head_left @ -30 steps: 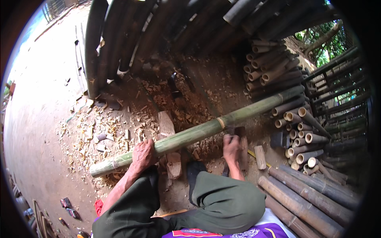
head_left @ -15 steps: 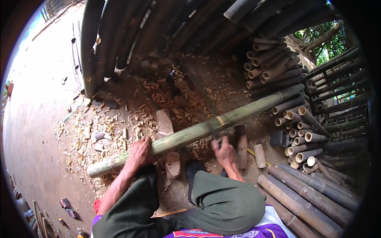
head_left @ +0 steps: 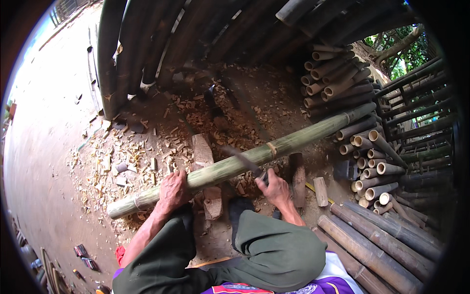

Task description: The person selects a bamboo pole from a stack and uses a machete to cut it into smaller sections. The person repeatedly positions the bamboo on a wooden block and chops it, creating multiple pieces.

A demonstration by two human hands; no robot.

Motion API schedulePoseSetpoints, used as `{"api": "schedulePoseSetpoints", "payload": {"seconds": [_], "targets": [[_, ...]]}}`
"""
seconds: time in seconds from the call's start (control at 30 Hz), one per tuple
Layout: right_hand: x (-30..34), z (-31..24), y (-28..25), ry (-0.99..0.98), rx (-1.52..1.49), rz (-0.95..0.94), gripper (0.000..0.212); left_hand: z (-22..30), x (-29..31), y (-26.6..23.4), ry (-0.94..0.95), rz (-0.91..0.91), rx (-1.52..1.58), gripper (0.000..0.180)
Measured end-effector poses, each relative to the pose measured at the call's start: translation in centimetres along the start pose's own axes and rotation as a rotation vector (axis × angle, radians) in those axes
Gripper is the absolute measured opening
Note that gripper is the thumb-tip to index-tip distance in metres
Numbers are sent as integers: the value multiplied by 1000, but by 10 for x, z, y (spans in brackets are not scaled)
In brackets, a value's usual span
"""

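Note:
A long green bamboo pole (head_left: 303,139) lies slantwise in front of me, its near end low at the left and its far end by the stacked bamboo. My left hand (head_left: 172,190) is closed round the pole near its left end. In my right hand (head_left: 276,188) is the handle of a knife (head_left: 246,163). Its dark blade, blurred by motion, crosses the pole left of a pale node ring. Under the pole sits a pale wooden block (head_left: 202,151), showing on both sides of it.
Wood chips (head_left: 122,169) litter the dirt floor. Stacked bamboo tubes (head_left: 369,166) stand at the right, with thick dark poles (head_left: 377,250) below them. A short log (head_left: 297,179) and a small wood piece (head_left: 320,192) lie beside my right hand. A slatted wall (head_left: 161,44) rises behind.
My right hand has tilted slightly, and the knife blade now shows across the pole. The left hand and the pole look almost unmoved.

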State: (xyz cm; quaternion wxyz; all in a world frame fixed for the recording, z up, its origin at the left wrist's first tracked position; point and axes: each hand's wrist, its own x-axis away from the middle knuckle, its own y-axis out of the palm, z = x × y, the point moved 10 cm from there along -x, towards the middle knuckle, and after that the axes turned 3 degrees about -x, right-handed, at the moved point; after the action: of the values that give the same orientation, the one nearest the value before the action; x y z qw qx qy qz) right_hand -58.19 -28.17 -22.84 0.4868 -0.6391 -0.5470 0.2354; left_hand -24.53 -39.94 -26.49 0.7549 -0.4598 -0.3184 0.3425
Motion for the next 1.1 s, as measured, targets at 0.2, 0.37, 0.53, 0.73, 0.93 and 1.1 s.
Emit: {"api": "schedulePoseSetpoints", "payload": {"seconds": [0.2, 0.37, 0.53, 0.73, 0.93, 1.1], "targets": [[-4, 59, -5, 215, -304, 392, 51, -3, -11, 7, 19, -173, 76, 55], [2, 46, -18, 179, -243, 408, 46, -1, -18, 6, 17, -300, 128, 57], [7, -7, 22, -54, 30, 157, 51, -7, -23, 7, 16, -368, 254, 55], [6, 86, -18, 523, -484, 355, 65, -10, -17, 10, -14, -397, 215, 57], [-5, 47, -27, 133, -69, 257, 57, -8, -37, 23, -4, -519, 241, 67], [-3, 109, 31, 705, -1344, 433, 62, -20, -9, -25, -22, -270, 319, 84]]}}
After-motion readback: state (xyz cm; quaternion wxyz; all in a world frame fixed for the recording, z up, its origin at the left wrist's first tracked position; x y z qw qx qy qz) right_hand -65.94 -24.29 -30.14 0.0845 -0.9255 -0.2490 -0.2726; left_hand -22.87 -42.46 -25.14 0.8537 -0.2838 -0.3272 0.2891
